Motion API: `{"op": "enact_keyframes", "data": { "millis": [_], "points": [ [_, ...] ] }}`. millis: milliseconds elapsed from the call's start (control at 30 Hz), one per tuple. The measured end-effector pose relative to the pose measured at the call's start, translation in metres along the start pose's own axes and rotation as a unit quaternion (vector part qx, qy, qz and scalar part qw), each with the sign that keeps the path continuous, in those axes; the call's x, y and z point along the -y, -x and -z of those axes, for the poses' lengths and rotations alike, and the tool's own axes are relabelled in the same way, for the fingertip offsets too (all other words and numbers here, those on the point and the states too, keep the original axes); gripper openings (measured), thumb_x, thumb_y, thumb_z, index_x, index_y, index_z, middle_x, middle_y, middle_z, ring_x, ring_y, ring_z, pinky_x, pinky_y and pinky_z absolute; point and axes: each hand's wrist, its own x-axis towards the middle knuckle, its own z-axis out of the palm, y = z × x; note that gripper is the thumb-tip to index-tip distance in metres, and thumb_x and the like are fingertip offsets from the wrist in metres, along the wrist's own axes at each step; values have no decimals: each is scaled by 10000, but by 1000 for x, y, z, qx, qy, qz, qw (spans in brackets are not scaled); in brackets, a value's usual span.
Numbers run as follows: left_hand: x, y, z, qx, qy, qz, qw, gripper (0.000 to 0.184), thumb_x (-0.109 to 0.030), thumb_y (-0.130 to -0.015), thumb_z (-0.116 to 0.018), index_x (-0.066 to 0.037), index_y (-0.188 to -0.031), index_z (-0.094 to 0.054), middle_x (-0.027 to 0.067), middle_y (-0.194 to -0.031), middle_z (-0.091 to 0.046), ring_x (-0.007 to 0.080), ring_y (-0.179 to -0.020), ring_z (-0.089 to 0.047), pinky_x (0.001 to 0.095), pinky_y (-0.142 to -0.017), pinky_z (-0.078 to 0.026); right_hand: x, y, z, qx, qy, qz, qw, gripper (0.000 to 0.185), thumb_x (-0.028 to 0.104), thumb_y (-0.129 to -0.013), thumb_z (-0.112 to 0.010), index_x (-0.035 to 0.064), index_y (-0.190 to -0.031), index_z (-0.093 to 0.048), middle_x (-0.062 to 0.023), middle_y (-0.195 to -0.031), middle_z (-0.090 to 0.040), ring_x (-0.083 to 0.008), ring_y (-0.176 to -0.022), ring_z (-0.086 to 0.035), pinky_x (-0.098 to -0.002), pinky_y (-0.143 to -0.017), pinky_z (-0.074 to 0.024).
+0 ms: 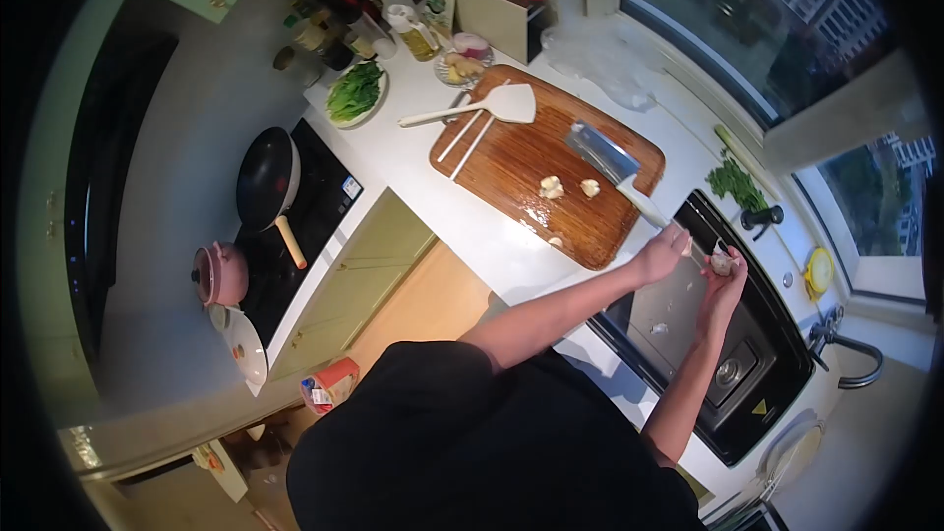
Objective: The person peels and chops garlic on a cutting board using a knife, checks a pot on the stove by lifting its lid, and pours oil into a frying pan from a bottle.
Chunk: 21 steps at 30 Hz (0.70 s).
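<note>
Over the black sink (777,374), my right hand (725,285) is closed around a garlic bulb (723,262) with papery skin. Just to its left, my left hand (663,256) has its fingers pinched together; a small pale bit shows at the fingertips, too small to name surely. The wooden cutting board (511,172) lies beyond my left forearm. On it are peeled garlic cloves (551,187), another garlic piece (590,187), and a cleaver (602,152) whose pale handle points toward my left hand. Bits of skin (659,328) lie in the sink.
A white spatula (511,103) and chopsticks (472,146) lie on the board. Beyond are a plate of greens (356,93), an oil bottle (413,34) and a knife block (492,15). Left, a frying pan (265,177) and pink pot (224,273) sit by the cooktop. The faucet (860,359) is right.
</note>
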Motion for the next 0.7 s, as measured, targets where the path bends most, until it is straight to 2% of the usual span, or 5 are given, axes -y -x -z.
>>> {"op": "enact_keyframes", "data": {
  "millis": [67, 200, 267, 433, 700],
  "points": [
    [-43, -9, 57, -7, -56, -39, 998, 396, -347, -1076, -407, 18, -1131, -550, 276, -996, -614, 436, -961, -616, 450, -859, -480, -5, -7, -41, 31, 22, 9, 999, 444, 351, -1081, -393, -19, -1303, -497, -140, -1129, -616, -221, -963, -657, -310, -786, -541],
    [-120, 6, 225, -133, -49, -67, 988, 348, -269, -1082, -358, 9, -1130, -561, 239, -1027, -624, 389, -964, -620, 445, -872, -477, 1, 2, -175, 144, 102, 32, 984, 437, 373, -1088, -426, -3, -1295, -505, -127, -1144, -613, -215, -1006, -657, -325, -854, -550],
    [-84, -19, 332, -274, -260, -163, 911, 344, -256, -1075, -380, 32, -1138, -556, 271, -1112, -631, 412, -1023, -626, 466, -918, -475, -9, -2, -247, 197, 164, 22, 966, 389, 357, -1075, -498, 25, -1275, -526, -124, -1170, -627, -193, -1032, -653, -331, -858, -543],
    [-48, -61, 530, -446, -230, -43, 864, 303, -215, -1033, -495, 75, -1114, -526, 344, -1078, -594, 510, -1009, -592, 528, -872, -483, -94, -43, -422, 284, 262, 105, 916, 319, 218, -1001, -640, -8, -1210, -560, -127, -1084, -701, -202, -972, -680, -334, -822, -541],
    [-4, -99, 572, -398, -303, -72, 863, 279, -135, -961, -583, 6, -1199, -541, 256, -1214, -494, 463, -1055, -579, 500, -900, -501, -176, -127, -547, 194, 517, 136, 823, 366, 224, -809, -794, 2, -1058, -646, -185, -929, -717, -347, -850, -698, -434, -772, -543]
  ]
}}
